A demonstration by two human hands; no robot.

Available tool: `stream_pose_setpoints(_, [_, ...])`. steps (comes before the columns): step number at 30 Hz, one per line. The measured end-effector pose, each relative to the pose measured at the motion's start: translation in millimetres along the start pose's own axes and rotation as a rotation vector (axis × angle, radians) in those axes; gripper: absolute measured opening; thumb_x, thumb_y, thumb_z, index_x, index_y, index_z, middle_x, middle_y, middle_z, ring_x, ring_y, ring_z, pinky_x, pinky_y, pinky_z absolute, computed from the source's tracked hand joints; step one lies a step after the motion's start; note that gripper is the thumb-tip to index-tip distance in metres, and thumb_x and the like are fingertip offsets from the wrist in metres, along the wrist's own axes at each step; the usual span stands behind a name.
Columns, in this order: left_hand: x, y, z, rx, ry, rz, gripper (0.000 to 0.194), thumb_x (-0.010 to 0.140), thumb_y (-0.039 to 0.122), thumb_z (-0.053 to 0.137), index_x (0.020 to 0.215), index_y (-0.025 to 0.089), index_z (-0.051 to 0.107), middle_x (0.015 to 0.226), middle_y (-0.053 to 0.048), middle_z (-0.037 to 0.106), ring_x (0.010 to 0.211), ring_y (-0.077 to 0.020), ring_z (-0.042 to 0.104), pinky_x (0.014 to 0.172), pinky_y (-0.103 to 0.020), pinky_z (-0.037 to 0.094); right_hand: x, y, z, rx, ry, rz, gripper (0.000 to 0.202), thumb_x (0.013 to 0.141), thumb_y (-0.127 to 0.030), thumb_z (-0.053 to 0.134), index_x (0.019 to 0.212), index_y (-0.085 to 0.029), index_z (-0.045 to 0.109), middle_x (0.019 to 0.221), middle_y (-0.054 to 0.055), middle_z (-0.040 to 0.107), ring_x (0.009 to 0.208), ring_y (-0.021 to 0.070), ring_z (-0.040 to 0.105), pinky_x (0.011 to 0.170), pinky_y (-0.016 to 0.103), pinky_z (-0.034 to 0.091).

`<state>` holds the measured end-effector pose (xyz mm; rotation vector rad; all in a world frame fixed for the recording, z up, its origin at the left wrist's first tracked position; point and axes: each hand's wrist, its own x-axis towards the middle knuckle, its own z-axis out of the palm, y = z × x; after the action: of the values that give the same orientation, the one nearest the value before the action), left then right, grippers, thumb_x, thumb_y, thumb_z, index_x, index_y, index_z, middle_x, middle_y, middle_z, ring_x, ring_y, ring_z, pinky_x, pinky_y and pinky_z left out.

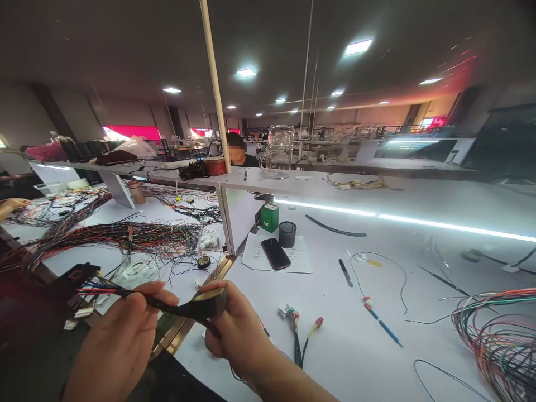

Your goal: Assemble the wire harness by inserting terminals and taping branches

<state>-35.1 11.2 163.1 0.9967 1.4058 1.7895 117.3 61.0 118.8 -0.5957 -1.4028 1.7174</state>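
My left hand (121, 338) pinches a wire harness (119, 291) partly wrapped in black tape. Coloured wires run from its left end into a black connector (79, 278), and white connectors (81, 315) dangle below. A roll of black electrical tape (209, 303) is gripped in my right hand (240, 329), with a strip stretched from it to the harness near my left fingers. Below my right hand, part of the harness is hidden. On the table just right of it lie taped wire ends with small white and pink connectors (295, 321).
Ahead on the table are a phone (276, 254) on papers, a black mesh cup (287, 234) and a green box (269, 218). A bundle of loose wires (494, 335) lies at right. Long harnesses (159, 237) cover the left table, where another person's hand (14, 205) shows.
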Motion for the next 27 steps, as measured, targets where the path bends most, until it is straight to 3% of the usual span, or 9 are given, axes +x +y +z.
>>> stream_pose_setpoints(3, [-1, -4, -2.9, -0.018, -0.214, 0.024, 0.042, 0.063, 0.061, 0.072, 0.067, 0.019, 0.070, 0.067, -0.008, 0.066, 0.073, -0.0270, 0.063, 0.065, -0.039, 0.057, 2, 12, -12, 0.329, -0.302, 0.441, 0.023, 0.079, -0.037, 0.062, 0.090, -0.019, 0.052, 0.067, -0.006, 0.051, 0.030, -0.0001, 0.026, 0.030, 0.015, 0.015])
stream_pose_setpoints(6, [-2, -9, -1.0, 0.035, -0.221, 0.151, 0.041, 0.072, 0.060, 0.067, 0.073, 0.020, 0.073, 0.067, -0.010, 0.068, 0.089, -0.0315, 0.064, 0.077, -0.041, 0.055, 1, 19, -18, 0.349, -0.354, 0.513, 0.036, 0.077, -0.041, 0.067, 0.103, -0.021, 0.052, 0.073, -0.006, 0.053, 0.030, 0.0007, 0.033, 0.029, 0.015, 0.020])
stream_pose_setpoints(9, [0, -12, 1.1, 0.077, -0.094, 0.254, 0.035, 0.075, 0.057, 0.065, 0.079, 0.022, 0.069, 0.076, -0.007, 0.069, 0.081, -0.0240, 0.064, 0.068, -0.030, 0.054, -4, 19, -16, 0.279, -0.215, 0.291, 0.041, 0.080, -0.033, 0.060, 0.118, -0.029, 0.045, 0.089, -0.004, 0.054, 0.041, 0.0028, 0.044, 0.037, 0.016, 0.031])
stream_pose_setpoints(12, [4, -17, 0.5, 0.096, -0.007, 0.157, 0.034, 0.076, 0.054, 0.066, 0.082, 0.021, 0.064, 0.091, -0.004, 0.069, 0.052, -0.0114, 0.053, 0.043, -0.022, 0.043, -8, 17, -7, -0.217, -0.115, -0.138, 0.043, 0.076, -0.014, 0.055, 0.115, -0.031, 0.053, 0.110, 0.002, 0.051, 0.059, 0.0047, 0.048, 0.053, 0.020, 0.041])
stream_pose_setpoints(15, [7, -21, -1.5, 0.072, -0.015, 0.065, 0.036, 0.078, 0.055, 0.063, 0.083, 0.019, 0.061, 0.081, -0.003, 0.068, 0.048, -0.0111, 0.052, 0.045, -0.023, 0.045, -8, 19, 7, -0.782, -0.043, -0.522, 0.041, 0.074, -0.008, 0.054, 0.104, -0.034, 0.065, 0.115, 0.004, 0.051, 0.063, 0.0084, 0.049, 0.061, 0.026, 0.044])
stream_pose_setpoints(17, [9, -24, -3.9, -0.020, -0.031, 0.020, 0.037, 0.078, 0.056, 0.063, 0.082, 0.019, 0.060, 0.070, -0.002, 0.067, 0.054, -0.0149, 0.058, 0.052, -0.025, 0.050, -6, 23, 13, -0.815, 0.029, -0.575, 0.026, 0.078, -0.014, 0.055, 0.092, -0.031, 0.067, 0.107, 0.005, 0.055, 0.061, 0.0099, 0.049, 0.060, 0.028, 0.043])
stream_pose_setpoints(20, [17, -25, -7.6, -0.227, 0.011, 0.013, 0.036, 0.076, 0.057, 0.065, 0.081, 0.021, 0.059, 0.066, 0.000, 0.067, 0.065, -0.0170, 0.062, 0.065, -0.027, 0.053, -1, 29, 15, -0.305, 0.138, -0.236, 0.010, 0.088, -0.031, 0.050, 0.094, -0.027, 0.058, 0.074, -0.001, 0.053, 0.049, 0.0076, 0.040, 0.046, 0.021, 0.034])
stream_pose_setpoints(23, [24, -31, -6.0, -0.394, 0.022, -0.037, 0.032, 0.079, 0.055, 0.064, 0.086, 0.024, 0.062, 0.067, 0.001, 0.068, 0.075, -0.0168, 0.064, 0.076, -0.030, 0.053, 7, 34, 15, 0.175, 0.204, 0.151, 0.027, 0.088, -0.049, 0.052, 0.101, -0.026, 0.047, 0.049, -0.012, 0.029, 0.037, 0.0059, 0.023, 0.037, 0.016, 0.015])
stream_pose_setpoints(27, [18, -55, 3.9, -0.435, -0.067, -0.253, 0.032, 0.077, 0.047, 0.069, 0.095, 0.020, 0.067, 0.089, -0.005, 0.072, 0.096, -0.0231, 0.065, 0.089, -0.037, 0.052, 16, 40, 21, 0.236, 0.266, 0.191, 0.038, 0.081, -0.056, 0.059, 0.098, -0.024, 0.045, 0.042, -0.015, 0.027, 0.037, 0.0047, 0.020, 0.036, 0.014, 0.016])
